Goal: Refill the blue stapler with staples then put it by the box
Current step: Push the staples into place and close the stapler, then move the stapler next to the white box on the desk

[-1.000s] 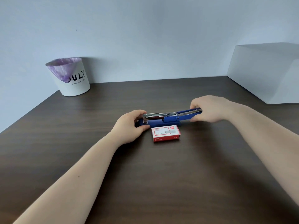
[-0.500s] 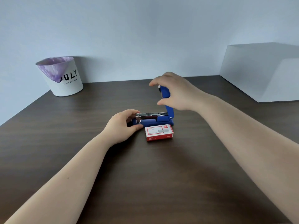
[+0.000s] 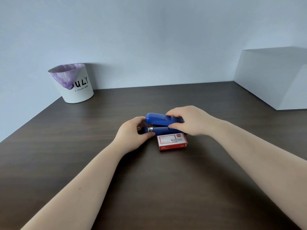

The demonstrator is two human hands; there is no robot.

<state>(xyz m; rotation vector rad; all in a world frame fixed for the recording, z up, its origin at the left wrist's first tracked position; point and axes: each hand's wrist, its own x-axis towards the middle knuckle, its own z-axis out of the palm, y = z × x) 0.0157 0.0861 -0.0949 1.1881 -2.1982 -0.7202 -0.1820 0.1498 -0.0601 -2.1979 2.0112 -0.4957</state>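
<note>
The blue stapler (image 3: 158, 123) lies on the dark wooden desk (image 3: 149, 188) near its middle, its top arm folded down over the base with a small gap at the front end. My left hand (image 3: 132, 135) grips the stapler's front end at the base. My right hand (image 3: 187, 120) holds the top arm near the hinge, fingers over it and thumb under. A red and white staple box (image 3: 172, 141) lies closed right in front of the stapler, almost touching it.
A white bin (image 3: 74, 85) with a purple liner stands at the back left by the wall. A large white box (image 3: 274, 77) sits at the back right. The wall runs along the desk's far edge.
My right hand swung the stapler's top arm from flat open, through upright, down onto the base. My left hand kept its hold on the front end.
</note>
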